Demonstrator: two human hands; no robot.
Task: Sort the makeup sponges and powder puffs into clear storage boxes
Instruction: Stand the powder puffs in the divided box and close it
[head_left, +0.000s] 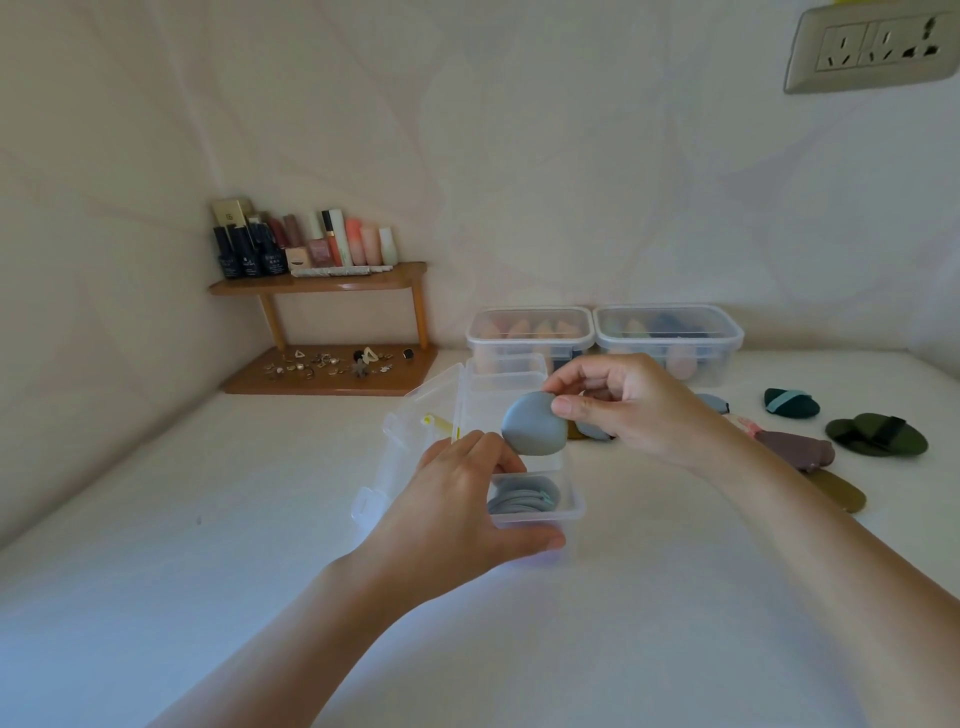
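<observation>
Head view: at centre frame the right hand (623, 405), fingers curled, pinches a smooth grey-blue teardrop powder puff (535, 423) between thumb and fingertips. The puff's broad face is toward the camera, narrow end uppermost, above a clear divided plastic box (574, 504). The left hand (457, 499) grips the box's near end; stacked grey-blue puffs (522, 496) fill the near compartment.

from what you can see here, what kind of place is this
Probably a home vanity corner: a wooden shelf holds nail polish and cosmetic bottles, small jewellery lies on its lower tier, and powder puffs lie on the white table by clear storage boxes.
</observation>
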